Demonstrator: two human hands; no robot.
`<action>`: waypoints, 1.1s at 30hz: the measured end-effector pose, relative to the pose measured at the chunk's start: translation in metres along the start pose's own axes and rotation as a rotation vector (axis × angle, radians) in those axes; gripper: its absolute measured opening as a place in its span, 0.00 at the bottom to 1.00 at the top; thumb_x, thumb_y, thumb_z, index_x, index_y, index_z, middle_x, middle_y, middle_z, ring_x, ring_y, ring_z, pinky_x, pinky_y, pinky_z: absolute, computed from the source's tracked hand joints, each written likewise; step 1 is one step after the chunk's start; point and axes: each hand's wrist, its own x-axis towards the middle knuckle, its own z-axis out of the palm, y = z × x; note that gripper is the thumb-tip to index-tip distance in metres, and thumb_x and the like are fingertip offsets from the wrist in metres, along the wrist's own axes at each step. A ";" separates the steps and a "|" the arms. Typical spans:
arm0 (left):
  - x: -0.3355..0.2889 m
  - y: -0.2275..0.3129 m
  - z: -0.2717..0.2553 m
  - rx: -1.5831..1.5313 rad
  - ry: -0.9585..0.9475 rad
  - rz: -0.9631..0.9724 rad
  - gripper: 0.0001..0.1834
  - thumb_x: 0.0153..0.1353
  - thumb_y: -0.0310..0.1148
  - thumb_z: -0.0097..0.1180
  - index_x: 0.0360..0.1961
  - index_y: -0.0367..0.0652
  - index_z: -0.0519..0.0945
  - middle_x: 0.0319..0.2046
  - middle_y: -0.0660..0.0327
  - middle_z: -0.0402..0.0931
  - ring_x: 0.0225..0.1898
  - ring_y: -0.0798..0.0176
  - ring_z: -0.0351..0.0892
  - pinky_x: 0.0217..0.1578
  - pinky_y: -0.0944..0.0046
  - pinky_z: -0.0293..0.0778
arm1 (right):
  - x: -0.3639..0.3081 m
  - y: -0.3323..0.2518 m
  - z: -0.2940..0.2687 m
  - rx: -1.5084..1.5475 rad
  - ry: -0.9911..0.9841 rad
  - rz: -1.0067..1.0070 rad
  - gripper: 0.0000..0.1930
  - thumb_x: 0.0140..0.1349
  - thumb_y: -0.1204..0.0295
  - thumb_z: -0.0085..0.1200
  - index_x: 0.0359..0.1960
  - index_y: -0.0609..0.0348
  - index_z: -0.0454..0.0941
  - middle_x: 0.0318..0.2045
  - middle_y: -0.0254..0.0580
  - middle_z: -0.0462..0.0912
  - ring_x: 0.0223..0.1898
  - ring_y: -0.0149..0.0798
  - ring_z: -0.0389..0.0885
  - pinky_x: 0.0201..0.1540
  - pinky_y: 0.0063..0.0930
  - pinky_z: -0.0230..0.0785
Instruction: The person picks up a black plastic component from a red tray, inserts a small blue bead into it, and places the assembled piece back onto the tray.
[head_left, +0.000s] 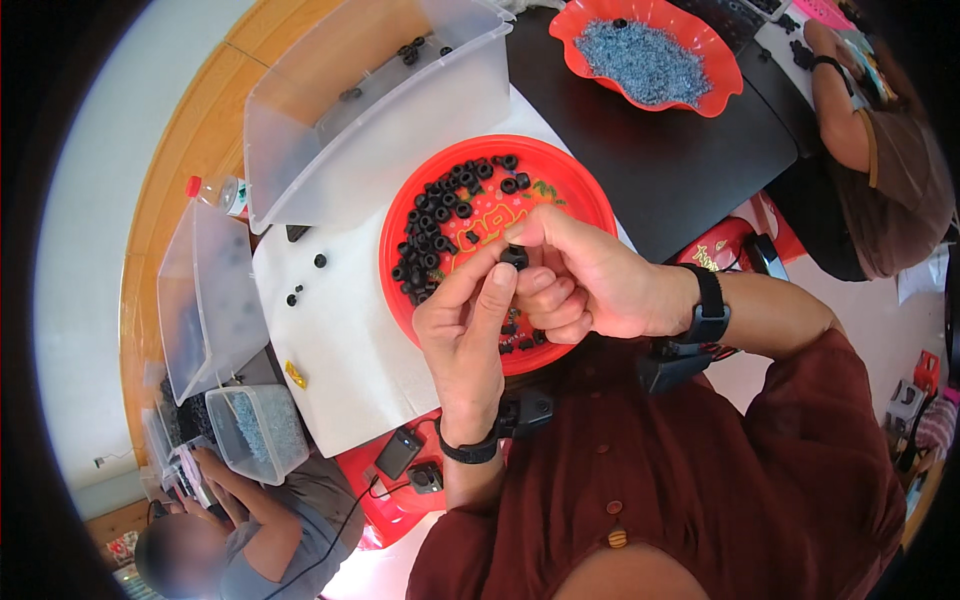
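Over a round red tray [590,195], both my hands meet at one small black ring-like part [515,257]. My left hand [462,330] is closed, its thumb and forefinger pinching the part from the left. From the right, my right hand [595,280] has its thumb and forefinger at the part's top, with the other fingers curled beneath. Whether a second tiny piece sits between those fingertips, I cannot tell. Several similar black hollow parts [440,212] lie heaped along the tray's left and far side. Smaller black pieces [525,345] lie at its near edge, partly hidden by my hands.
A large clear plastic bin [390,120] stands beyond the tray, left of a red scalloped bowl [640,60] of bluish bits. Loose black parts [320,261] and a yellow wrapper [296,375] lie on the white tabletop [350,330]. Other people work at lower left and upper right.
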 end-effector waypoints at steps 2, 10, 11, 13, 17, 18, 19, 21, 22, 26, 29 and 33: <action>0.001 0.002 0.000 -0.077 -0.029 -0.019 0.15 0.63 0.29 0.53 0.50 0.33 0.76 0.40 0.58 0.79 0.42 0.70 0.75 0.49 0.68 0.67 | 0.001 -0.003 -0.003 0.014 -0.033 0.021 0.21 0.61 0.50 0.42 0.15 0.46 0.56 0.11 0.21 0.49 0.11 0.22 0.43 0.15 0.20 0.36; 0.003 -0.008 -0.006 -0.289 -0.036 -0.139 0.15 0.64 0.28 0.51 0.50 0.34 0.75 0.41 0.60 0.78 0.43 0.68 0.75 0.50 0.66 0.67 | 0.005 -0.004 -0.005 0.024 -0.071 0.067 0.23 0.63 0.49 0.36 0.15 0.46 0.53 0.12 0.21 0.49 0.11 0.21 0.45 0.13 0.18 0.37; 0.003 -0.008 -0.006 -0.305 -0.031 -0.148 0.15 0.64 0.28 0.51 0.50 0.34 0.75 0.41 0.60 0.78 0.43 0.68 0.75 0.50 0.66 0.67 | 0.005 -0.005 -0.004 0.016 -0.069 0.068 0.22 0.63 0.49 0.36 0.15 0.46 0.53 0.12 0.21 0.49 0.11 0.21 0.45 0.13 0.18 0.37; 0.003 -0.009 -0.007 -0.321 -0.031 -0.159 0.15 0.64 0.28 0.51 0.50 0.34 0.75 0.41 0.59 0.78 0.43 0.68 0.75 0.50 0.66 0.67 | 0.005 -0.005 -0.005 0.010 -0.065 0.064 0.22 0.63 0.49 0.36 0.15 0.46 0.53 0.12 0.21 0.50 0.11 0.21 0.45 0.13 0.18 0.37; 0.003 -0.010 -0.005 -0.304 -0.015 -0.146 0.14 0.64 0.28 0.51 0.50 0.34 0.75 0.40 0.60 0.78 0.42 0.68 0.75 0.49 0.67 0.68 | 0.006 -0.005 -0.007 0.003 -0.075 0.072 0.23 0.63 0.49 0.37 0.15 0.46 0.54 0.12 0.21 0.50 0.10 0.21 0.45 0.13 0.18 0.37; 0.003 -0.011 -0.003 -0.281 0.008 -0.130 0.14 0.64 0.28 0.52 0.49 0.34 0.76 0.40 0.60 0.78 0.42 0.69 0.75 0.48 0.67 0.68 | 0.006 -0.005 -0.008 -0.002 -0.073 0.078 0.23 0.63 0.49 0.38 0.15 0.46 0.54 0.11 0.21 0.50 0.10 0.21 0.45 0.13 0.18 0.37; 0.002 -0.011 -0.002 -0.278 0.010 -0.129 0.14 0.64 0.28 0.52 0.49 0.34 0.76 0.40 0.60 0.78 0.42 0.69 0.75 0.48 0.67 0.68 | 0.006 -0.005 -0.008 -0.001 -0.075 0.079 0.23 0.63 0.49 0.38 0.15 0.46 0.54 0.11 0.21 0.50 0.10 0.21 0.45 0.13 0.18 0.37; 0.000 -0.010 0.001 -0.237 0.044 -0.065 0.13 0.64 0.28 0.51 0.48 0.34 0.76 0.39 0.60 0.78 0.41 0.69 0.76 0.47 0.68 0.69 | 0.006 -0.005 -0.007 -0.047 -0.049 0.073 0.23 0.61 0.48 0.44 0.15 0.44 0.56 0.11 0.19 0.50 0.10 0.20 0.44 0.13 0.18 0.35; -0.001 -0.010 0.003 -0.237 0.047 -0.065 0.13 0.64 0.28 0.51 0.48 0.34 0.76 0.39 0.60 0.78 0.41 0.69 0.76 0.47 0.68 0.69 | 0.005 -0.006 -0.008 -0.048 -0.051 0.075 0.23 0.61 0.48 0.44 0.15 0.44 0.56 0.11 0.19 0.50 0.10 0.20 0.44 0.13 0.18 0.35; 0.000 -0.013 0.006 -0.198 0.067 -0.016 0.12 0.64 0.27 0.51 0.47 0.34 0.77 0.40 0.60 0.79 0.40 0.70 0.76 0.44 0.69 0.70 | -0.002 -0.011 -0.003 -0.181 0.030 0.119 0.25 0.63 0.46 0.41 0.14 0.45 0.54 0.10 0.20 0.51 0.10 0.20 0.44 0.13 0.18 0.35; 0.000 -0.013 0.003 -0.211 0.091 -0.048 0.12 0.64 0.27 0.51 0.47 0.34 0.77 0.39 0.60 0.79 0.39 0.70 0.76 0.41 0.69 0.70 | -0.011 -0.020 0.000 -0.303 0.109 0.099 0.26 0.64 0.47 0.45 0.14 0.47 0.57 0.11 0.21 0.53 0.11 0.20 0.46 0.13 0.18 0.37; 0.002 -0.006 0.006 -0.238 0.145 -0.042 0.11 0.62 0.26 0.54 0.45 0.33 0.78 0.36 0.61 0.79 0.34 0.73 0.75 0.34 0.74 0.71 | -0.013 -0.020 0.001 -0.950 0.328 -0.541 0.19 0.65 0.60 0.51 0.20 0.59 0.72 0.15 0.26 0.66 0.16 0.20 0.61 0.18 0.17 0.53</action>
